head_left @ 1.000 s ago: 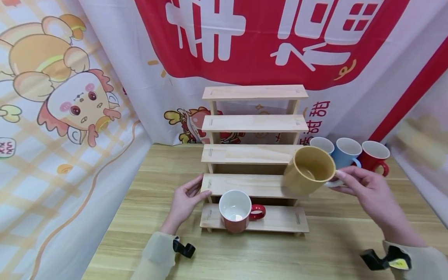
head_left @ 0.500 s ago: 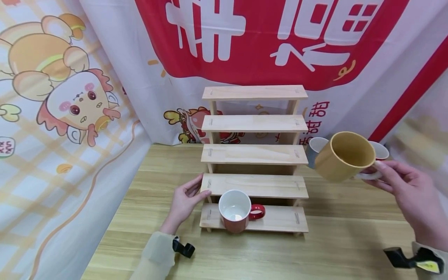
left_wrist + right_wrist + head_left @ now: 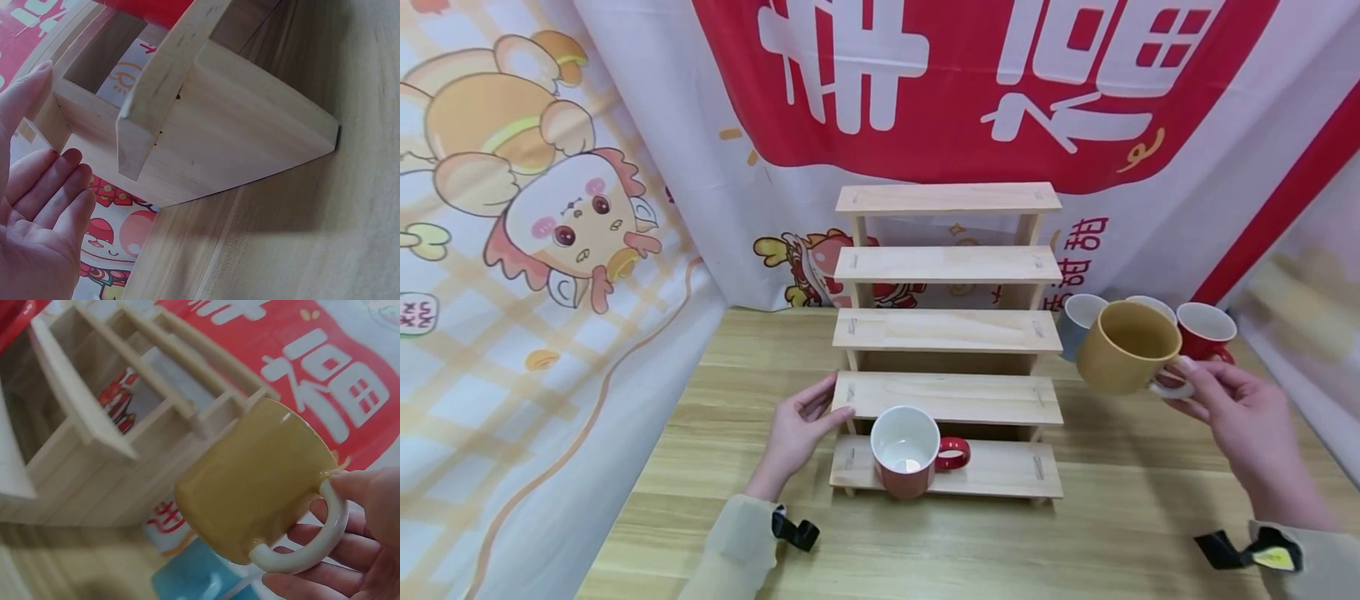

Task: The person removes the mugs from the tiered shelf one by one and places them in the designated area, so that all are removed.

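A yellow mug [image 3: 1123, 354] with a white handle is in the air right of the stepped wooden shelf [image 3: 946, 396]. My right hand [image 3: 1243, 425] holds it by the handle, thumb on top and fingers curled beneath, as the right wrist view shows. The mug's mouth faces up, slightly tilted. On the lowest step stands a red mug [image 3: 906, 458], white inside, its handle pointing right. My left hand [image 3: 797, 433] grips the left end of the second step, its thumb at the front edge and fingers [image 3: 62, 181] at the back.
Behind the yellow mug, a grey-blue mug [image 3: 1078, 321], a partly hidden blue mug [image 3: 1152, 307] and another red mug [image 3: 1206, 329] stand in a row on the wooden table [image 3: 760, 350]. Printed cloth [image 3: 647, 150] hangs behind and to the left.
The yellow mug has moved from over the shelf's right end out to the right, then a little back left and down. My left hand and the red mug on the shelf have stayed put.
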### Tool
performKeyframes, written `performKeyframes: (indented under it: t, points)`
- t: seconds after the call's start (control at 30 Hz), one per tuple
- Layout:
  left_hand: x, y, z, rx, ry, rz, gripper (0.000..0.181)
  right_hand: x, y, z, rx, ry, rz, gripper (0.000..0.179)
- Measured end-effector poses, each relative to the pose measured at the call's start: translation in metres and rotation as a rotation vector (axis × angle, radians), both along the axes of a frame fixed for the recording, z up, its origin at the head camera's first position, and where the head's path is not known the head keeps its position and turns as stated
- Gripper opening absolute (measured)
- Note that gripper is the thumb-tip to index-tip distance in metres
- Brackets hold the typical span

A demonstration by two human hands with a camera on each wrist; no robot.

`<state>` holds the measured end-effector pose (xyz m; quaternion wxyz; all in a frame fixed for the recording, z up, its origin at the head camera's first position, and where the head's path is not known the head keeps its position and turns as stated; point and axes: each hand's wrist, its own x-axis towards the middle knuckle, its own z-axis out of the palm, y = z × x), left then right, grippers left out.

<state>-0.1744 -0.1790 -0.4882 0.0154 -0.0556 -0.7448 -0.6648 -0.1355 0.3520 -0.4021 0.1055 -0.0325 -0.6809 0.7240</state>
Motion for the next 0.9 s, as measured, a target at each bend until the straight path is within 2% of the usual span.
performKeyframes:
  t: [0.13, 0.37, 0.5, 0.73, 0.9]
  points:
    - [0.0, 0.001, 0.0, -0.002, 0.002, -0.001, 0.071, -0.002, -0.002, -0.02, -0.028, -0.045, 0.001, 0.013]
    - [0.0, 0.0, 0.0, -0.007, 0.002, 0.003, 0.072, -0.008, -0.009, -0.052, 0.077, -0.166, -0.066, 0.024]
    - [0.0, 0.0, -0.001, -0.014, -0.005, 0.001, 0.072, -0.01, -0.011, -0.067, 0.108, -0.179, -0.081, 0.026]
    - [0.001, -0.001, -0.001, -0.008, -0.007, 0.001, 0.071, -0.012, -0.014, -0.079, 0.311, -0.252, -0.087, 0.062]
    - [0.001, -0.001, 0.001, -0.016, -0.01, 0.001, 0.071, -0.012, -0.017, -0.082, 0.289, -0.255, -0.087, 0.061]
